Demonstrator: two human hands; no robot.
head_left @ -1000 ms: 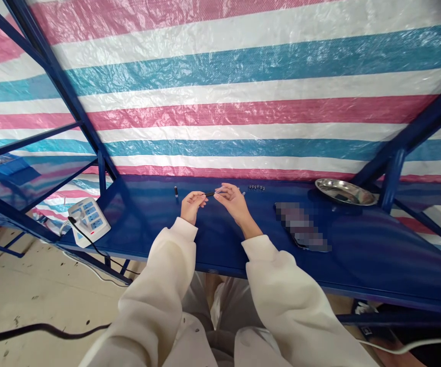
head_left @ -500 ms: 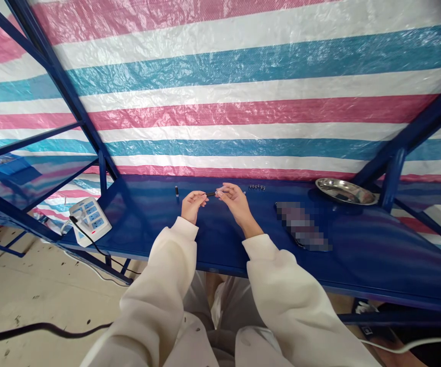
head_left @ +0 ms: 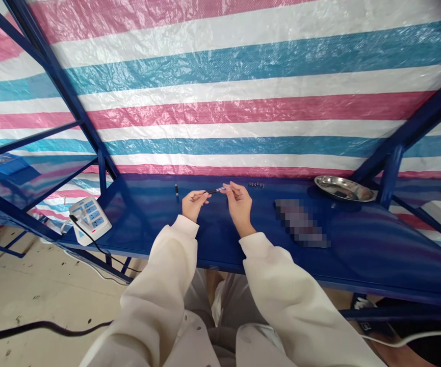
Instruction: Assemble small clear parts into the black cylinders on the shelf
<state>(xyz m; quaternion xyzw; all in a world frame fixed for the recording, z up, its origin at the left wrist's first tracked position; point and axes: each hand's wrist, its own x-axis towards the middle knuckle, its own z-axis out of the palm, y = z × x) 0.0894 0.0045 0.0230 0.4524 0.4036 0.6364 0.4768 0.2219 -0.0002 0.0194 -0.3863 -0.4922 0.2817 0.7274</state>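
Note:
A slim pen [head_left: 216, 191], dark toward the left and pale toward the right, spans the gap between my two hands above the table. My left hand [head_left: 194, 205] pinches its dark end between thumb and fingers. At the pale end, my right hand [head_left: 240, 205] is closed in a pinch, its fingertips around the tip. Left of my left hand, a short dark piece with a light lower part, like a pen cap [head_left: 176, 190], is on the blue table [head_left: 220, 234]. Several small shiny metal pieces [head_left: 256, 185] lie in a row beyond my right hand.
A shiny oval metal dish [head_left: 344, 189] sits at the back right. Nearer me lies a blurred-out flat object [head_left: 300, 224]. A white power strip [head_left: 90, 220] with a black cable occupies the left end. Blue frame posts [head_left: 392, 176] and striped sheeting [head_left: 243, 109] border the table.
My right hand has turned more upright and its fingers have shifted right along the pen. A longer stretch of the pen, including its pale part, now shows between my hands.

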